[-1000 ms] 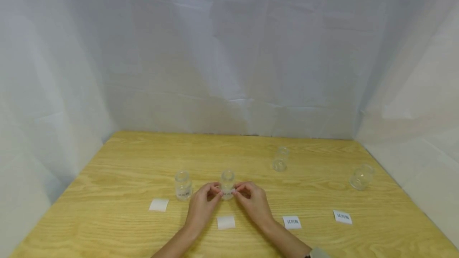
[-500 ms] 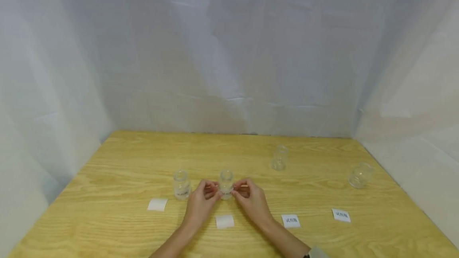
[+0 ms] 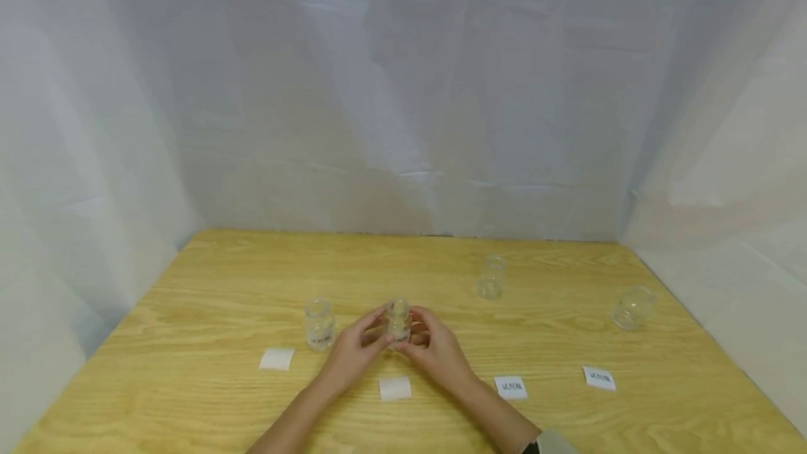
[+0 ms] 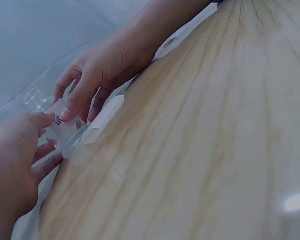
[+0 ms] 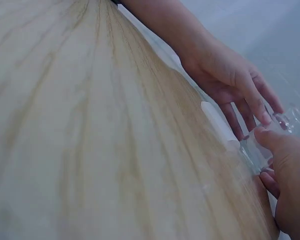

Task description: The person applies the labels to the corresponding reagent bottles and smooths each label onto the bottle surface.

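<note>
Left hand [image 3: 354,354] and right hand [image 3: 439,354] grasp bottle [image 3: 398,324] from both sides, fingers curled round it, thumbs on front label [image 4: 59,120], likely to steady glass and flatten label, mid-table beyond blank slip [image 3: 395,389].

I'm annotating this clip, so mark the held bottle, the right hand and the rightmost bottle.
Held bottle [image 3: 398,324]: head view, on its clear body, between the hands.
Right hand [image 3: 436,350]: head view, on its back.
Rightmost bottle [image 3: 632,310]: head view, on its body.
</note>
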`<state>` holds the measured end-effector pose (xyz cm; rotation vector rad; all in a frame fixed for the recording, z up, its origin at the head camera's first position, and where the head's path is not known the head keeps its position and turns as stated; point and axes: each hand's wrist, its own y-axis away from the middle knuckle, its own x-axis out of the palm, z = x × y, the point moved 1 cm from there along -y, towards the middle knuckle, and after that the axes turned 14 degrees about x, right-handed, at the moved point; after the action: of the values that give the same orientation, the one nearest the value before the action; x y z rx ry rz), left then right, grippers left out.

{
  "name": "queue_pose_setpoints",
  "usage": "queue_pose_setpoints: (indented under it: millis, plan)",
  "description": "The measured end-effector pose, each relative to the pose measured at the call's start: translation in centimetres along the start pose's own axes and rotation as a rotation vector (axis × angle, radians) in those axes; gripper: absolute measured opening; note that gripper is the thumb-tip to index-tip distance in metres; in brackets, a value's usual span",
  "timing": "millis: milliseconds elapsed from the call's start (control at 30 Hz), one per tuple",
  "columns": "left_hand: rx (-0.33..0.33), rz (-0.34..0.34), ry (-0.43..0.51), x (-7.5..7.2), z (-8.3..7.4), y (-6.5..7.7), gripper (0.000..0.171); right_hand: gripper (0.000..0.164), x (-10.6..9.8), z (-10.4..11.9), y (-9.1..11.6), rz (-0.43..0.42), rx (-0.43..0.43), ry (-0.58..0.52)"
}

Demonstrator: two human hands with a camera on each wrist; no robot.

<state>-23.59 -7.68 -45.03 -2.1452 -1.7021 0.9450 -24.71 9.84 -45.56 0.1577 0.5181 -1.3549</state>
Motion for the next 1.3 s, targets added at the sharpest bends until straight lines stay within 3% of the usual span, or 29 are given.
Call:
queue_pose_setpoints:
  millis: [167,300,433,633,1000,1100,1300]
  plan:
    - [0.039,-0.008,0.014,0.0,0.2,-0.2,0.046,0.053,0.0,0.0,-0.2,-0.038,-0.049,0.059]
    - [0.056,-0.030,0.046,0.0,0.2,-0.3,0.045,0.045,-0.5,-0.1,-0.5,-0.015,-0.073,0.071]
    - [0.029,-0.044,0.058,-0.1,0.1,-0.4,0.044,0.041,-1.1,-0.3,-0.8,0.021,-0.090,0.066]
    - [-0.061,-0.038,0.084,-0.3,-0.1,-0.4,0.047,0.035,-1.3,-0.6,-1.0,0.024,-0.115,0.086]
    - [-0.082,0.025,0.057,-0.4,0.3,-0.3,0.049,0.047,-1.1,-0.4,-0.7,0.106,0.015,-0.021]
    - [-0.086,0.035,0.067,-0.4,0.6,-0.2,0.051,0.048,-0.9,-0.3,-0.6,0.072,0.035,-0.005]
    - [-0.082,0.034,0.072,-0.4,0.5,-0.2,0.051,0.039,-0.9,-0.2,-0.5,0.006,-0.036,0.070]
